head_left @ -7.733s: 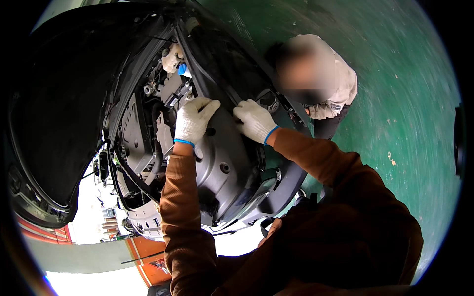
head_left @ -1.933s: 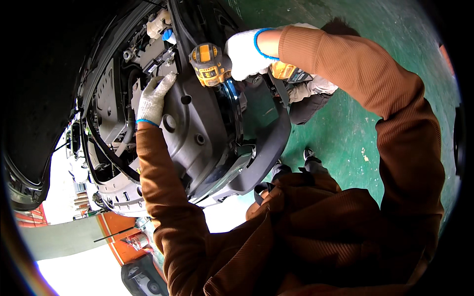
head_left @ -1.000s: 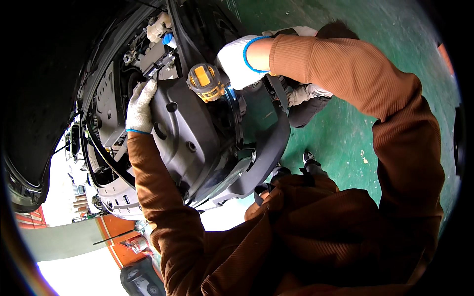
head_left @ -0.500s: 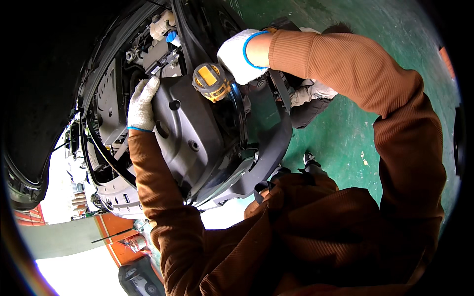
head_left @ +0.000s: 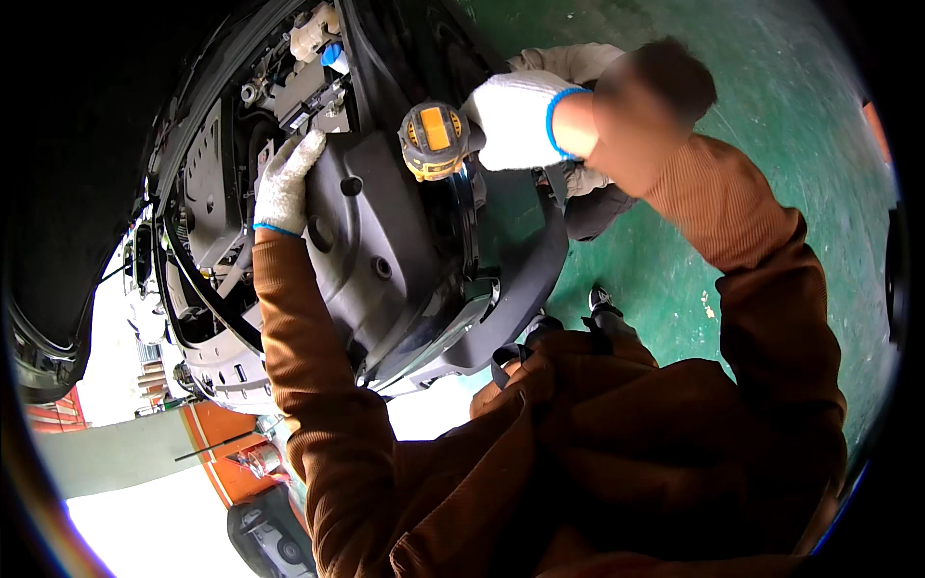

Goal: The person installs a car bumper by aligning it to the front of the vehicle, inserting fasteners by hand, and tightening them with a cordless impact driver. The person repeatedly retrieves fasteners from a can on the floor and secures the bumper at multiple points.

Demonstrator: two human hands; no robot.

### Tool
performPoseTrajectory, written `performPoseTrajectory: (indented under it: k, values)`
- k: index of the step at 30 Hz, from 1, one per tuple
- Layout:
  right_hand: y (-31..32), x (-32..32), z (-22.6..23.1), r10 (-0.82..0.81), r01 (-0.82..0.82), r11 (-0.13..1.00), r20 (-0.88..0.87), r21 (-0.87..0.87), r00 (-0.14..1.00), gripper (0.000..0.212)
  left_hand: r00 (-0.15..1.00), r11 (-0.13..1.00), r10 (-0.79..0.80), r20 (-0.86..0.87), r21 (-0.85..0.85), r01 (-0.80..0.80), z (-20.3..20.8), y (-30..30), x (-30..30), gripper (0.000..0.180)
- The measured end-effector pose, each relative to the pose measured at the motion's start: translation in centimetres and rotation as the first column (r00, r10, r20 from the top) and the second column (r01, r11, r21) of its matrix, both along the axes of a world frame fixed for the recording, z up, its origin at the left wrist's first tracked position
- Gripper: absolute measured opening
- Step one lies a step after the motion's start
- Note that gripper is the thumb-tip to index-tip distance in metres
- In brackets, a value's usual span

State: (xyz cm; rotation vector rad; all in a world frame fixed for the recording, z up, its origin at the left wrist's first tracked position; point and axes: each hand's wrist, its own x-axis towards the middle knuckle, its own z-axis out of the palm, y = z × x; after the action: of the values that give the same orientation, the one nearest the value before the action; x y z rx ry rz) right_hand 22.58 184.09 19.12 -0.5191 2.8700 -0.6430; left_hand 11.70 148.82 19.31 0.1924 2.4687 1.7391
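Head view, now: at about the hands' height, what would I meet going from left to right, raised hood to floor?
Raised hood → slotted grey panel → left hand → grey plastic cover → yellow-and-black power tool → right hand → green floor.

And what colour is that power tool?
The tool is yellow and dark grey, best seen in the head view.

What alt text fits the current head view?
A gloved right hand holds a yellow-and-black power tool at an open-hooded car; the gloved left hand touches the edge of a grey cover. A co-worker is beside it.
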Motion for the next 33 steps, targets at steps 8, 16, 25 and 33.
performPoseTrajectory:
  k: [8,16,25,33]
  values:
    - [1.7,3.7,-8.4,-0.109,0.049,0.940,-0.161,-0.337,0.981,0.032,0.999,0.998,0.028,0.020,-0.061,-0.027,-0.3,2.8,1.4,0.051]
    - [1.8,9.3,-14.2,0.111,0.499,0.163,0.519,-0.851,0.848,0.027,0.996,0.987,-0.023,0.082,-0.155,0.036,-2.5,2.6,0.4,0.051]
    - [4.7,16.0,-18.3,0.423,0.597,0.068,0.565,-0.800,0.709,0.023,0.928,0.849,0.079,-0.365,-0.463,-0.254,-3.0,1.3,7.7,0.058]
    - [-1.0,18.0,-26.3,0.694,0.229,0.461,0.510,-0.857,0.509,0.043,0.999,0.993,-0.021,0.028,-0.115,0.024,-10.3,7.5,36.7,0.078]
